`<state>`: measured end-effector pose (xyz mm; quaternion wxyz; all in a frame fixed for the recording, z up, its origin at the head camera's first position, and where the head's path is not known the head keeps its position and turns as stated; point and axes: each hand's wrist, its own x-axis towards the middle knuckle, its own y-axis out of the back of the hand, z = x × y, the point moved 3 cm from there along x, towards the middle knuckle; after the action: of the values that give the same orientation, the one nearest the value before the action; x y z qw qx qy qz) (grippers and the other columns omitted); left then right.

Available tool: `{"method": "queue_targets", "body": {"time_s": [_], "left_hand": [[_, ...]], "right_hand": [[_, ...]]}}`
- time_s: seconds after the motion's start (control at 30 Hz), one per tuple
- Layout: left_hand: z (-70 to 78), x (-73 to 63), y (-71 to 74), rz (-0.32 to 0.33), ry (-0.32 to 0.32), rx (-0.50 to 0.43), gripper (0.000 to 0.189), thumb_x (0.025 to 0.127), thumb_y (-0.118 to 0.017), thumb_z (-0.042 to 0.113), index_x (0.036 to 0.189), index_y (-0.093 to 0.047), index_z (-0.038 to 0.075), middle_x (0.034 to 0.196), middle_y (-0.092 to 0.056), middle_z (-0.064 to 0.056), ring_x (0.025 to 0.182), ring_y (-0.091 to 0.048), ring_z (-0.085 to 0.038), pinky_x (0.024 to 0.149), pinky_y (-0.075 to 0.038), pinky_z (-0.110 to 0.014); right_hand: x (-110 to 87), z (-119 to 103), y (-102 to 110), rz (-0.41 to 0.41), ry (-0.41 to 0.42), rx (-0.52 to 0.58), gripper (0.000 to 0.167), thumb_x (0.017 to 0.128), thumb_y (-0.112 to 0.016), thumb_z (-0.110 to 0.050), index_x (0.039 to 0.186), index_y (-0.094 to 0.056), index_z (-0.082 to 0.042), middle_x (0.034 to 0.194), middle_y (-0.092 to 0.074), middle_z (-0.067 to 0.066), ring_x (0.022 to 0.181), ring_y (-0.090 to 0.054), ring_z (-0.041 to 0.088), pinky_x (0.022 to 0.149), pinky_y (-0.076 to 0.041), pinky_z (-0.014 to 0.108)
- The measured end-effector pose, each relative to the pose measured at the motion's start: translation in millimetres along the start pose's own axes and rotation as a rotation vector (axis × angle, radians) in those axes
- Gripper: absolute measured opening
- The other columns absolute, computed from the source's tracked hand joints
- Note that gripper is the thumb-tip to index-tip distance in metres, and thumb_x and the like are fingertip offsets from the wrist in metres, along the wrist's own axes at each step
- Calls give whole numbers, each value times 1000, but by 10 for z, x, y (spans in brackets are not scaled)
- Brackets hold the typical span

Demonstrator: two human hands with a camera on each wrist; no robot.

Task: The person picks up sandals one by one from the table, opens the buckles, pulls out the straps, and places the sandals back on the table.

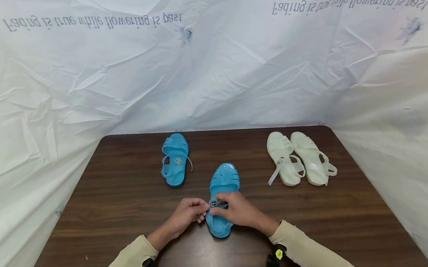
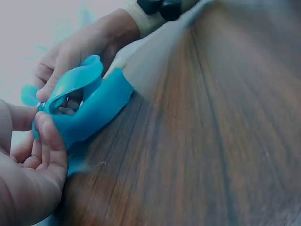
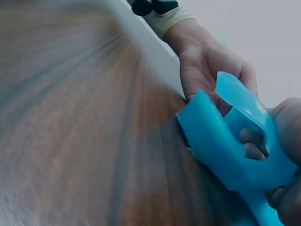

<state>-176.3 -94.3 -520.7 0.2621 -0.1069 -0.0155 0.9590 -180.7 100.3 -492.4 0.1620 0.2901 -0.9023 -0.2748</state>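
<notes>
A blue sandal (image 1: 224,179) lies toe-away on the table in front of me, its ankle strap (image 2: 77,80) looped up over the heel. At the strap's small metal buckle (image 1: 213,203), my left hand (image 1: 187,214) pinches the strap between thumb and fingertips. My right hand (image 1: 239,209) reaches across from the other side and grips the strap beside the buckle, thumb and fingers around it. In the right wrist view the sandal's heel (image 3: 207,127) faces the camera, and fingertips show through the strap loop. Fingers partly hide the buckle.
Another blue sandal (image 1: 176,159) lies farther back on the left, its strap loose. A pair of white sandals (image 1: 310,159) sits at the back right, one strap hanging out. White sheeting (image 1: 209,75) with printed text rises behind the brown wooden table (image 1: 128,190).
</notes>
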Motion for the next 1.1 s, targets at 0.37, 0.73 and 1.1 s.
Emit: {"method": "queue_targets", "body": {"time_s": [0.37, 0.73, 1.1], "left_hand": [[48, -20, 16, -33, 4, 31, 25, 104, -61, 19, 106, -65, -5, 89, -65, -5, 79, -64, -15, 73, -58, -28], [21, -72, 67, -49, 51, -8, 21, 102, -62, 4, 115, -65, -11, 91, -70, -5, 83, -67, -13, 76, -59, -26], [-1, -37, 31, 12, 83, -93, 26, 99, -63, 9, 112, -68, -13, 87, -65, -5, 75, -60, -10, 70, -54, -24]], "right_hand": [[1, 34, 5, 13, -10, 49, 18, 99, -69, -33, 89, -64, -19, 80, -60, -10, 73, -55, 5, 65, -46, 21], [-8, 17, 2, 11, -13, 55, 14, 99, -69, -34, 100, -69, -20, 92, -68, -11, 88, -66, 5, 75, -54, 25], [-5, 27, 4, 11, -6, 42, 15, 99, -69, -35, 103, -71, -21, 97, -70, -10, 92, -66, 5, 78, -55, 26]]}}
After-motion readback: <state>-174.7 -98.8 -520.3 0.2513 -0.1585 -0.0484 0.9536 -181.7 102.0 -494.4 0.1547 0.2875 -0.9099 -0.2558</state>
